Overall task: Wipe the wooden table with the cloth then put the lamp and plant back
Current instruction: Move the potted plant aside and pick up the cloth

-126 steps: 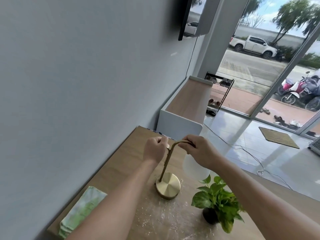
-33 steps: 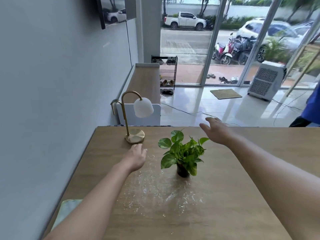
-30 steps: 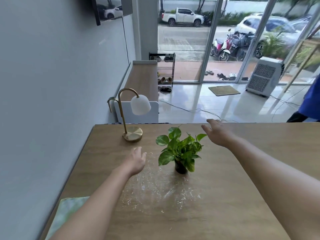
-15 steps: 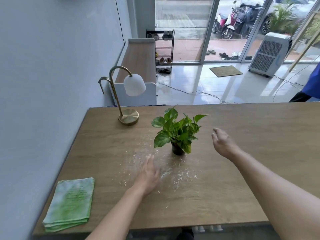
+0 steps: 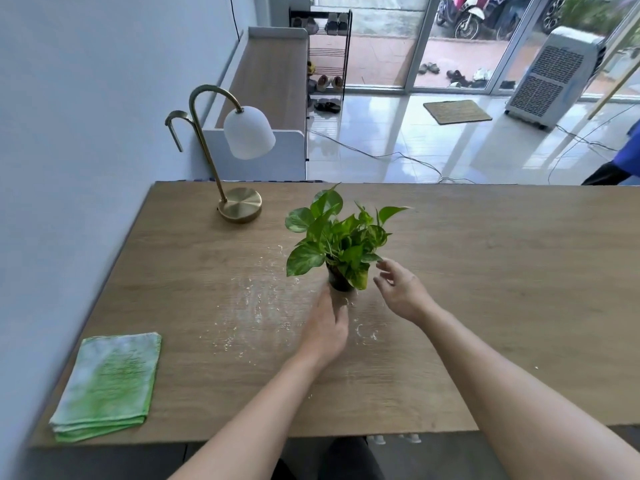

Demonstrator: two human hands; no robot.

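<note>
**Both hands brought up to the potted plant at mid-frame**

The plant [image 5: 337, 242] is seen just above the centre of the frame, standing upright on the wooden table [image 5: 502, 289]. The left hand [image 5: 325, 327] is held just below and slightly left of the small dark pot [image 5: 339, 282], palm down, its fingers extended and close together, with the fingertips at the pot's base; whether they actually touch it cannot be told. The right hand [image 5: 401, 292] is held just right of the pot, its fingers spread and loosely curled, the topmost fingertip close under the lowest right-hand leaves. Nothing is gripped by either hand.

The plant is shown as a compact cluster of broad, glossy green leaves, some marked with yellow, spreading well beyond the narrow pot. White powdery specks [image 5: 256, 306] are scattered over the tabletop to the left of and below the pot, under and around the left hand.

The lamp [image 5: 239, 168] is placed in the upper left of the frame, near the table's far left corner, with a round brass base, a curved brass stem and a white dome shade. The cloth [image 5: 107, 382], green and white and folded into a flat square, is laid at the lower left, by the table's near left corner, well apart from both hands.
</note>
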